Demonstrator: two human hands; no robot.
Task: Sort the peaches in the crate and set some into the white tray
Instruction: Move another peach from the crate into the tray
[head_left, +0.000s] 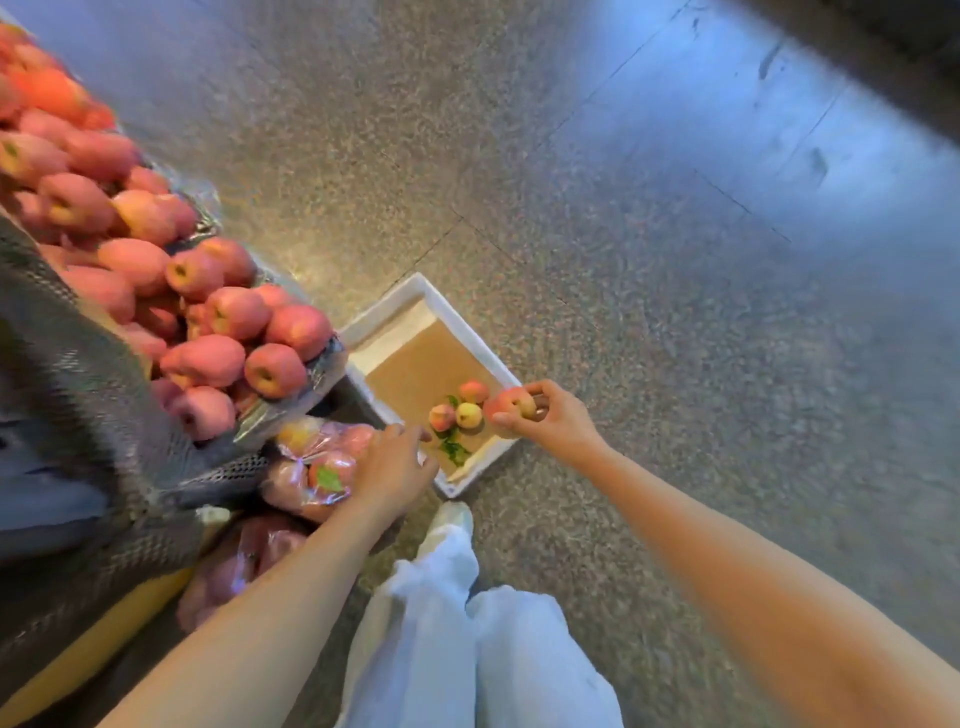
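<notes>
Two hands are working over the floor (675, 260), beyond the person's pale trouser legs (467, 649) and shoe (452, 519). Nearest, the left hand (389, 467) is lying palm-down across bagged peaches (317, 467) in clear plastic, fingers spread; whether it is actually gripping the bag or only resting on it, I cannot tell. Just past it, the right hand (550, 421) is grasping a single pink peach (511, 405) between thumb and fingers, holding it over the near right rim of the white tray (415, 286). The tray is sitting on the floor, lined with brown paper (421, 364), and is already holding three small peaches (462, 408) clustered at its near end with a few green leaves (454, 449) beside them. Most of the lining is lying bare farther back.

To the left, the heaped peaches (208, 322) are piling high in what is probably the crate, its edge wrapped in plastic film and dark mesh (104, 415).

Judging by this, the step in hand is the placing of a selected peach into the tray, with sorting barely begun. The next move is calling for a lowering of the right hand toward the open paper beside the three fruits, then a gentle release, since ripe peaches are likely to bruise if dropped.
</notes>
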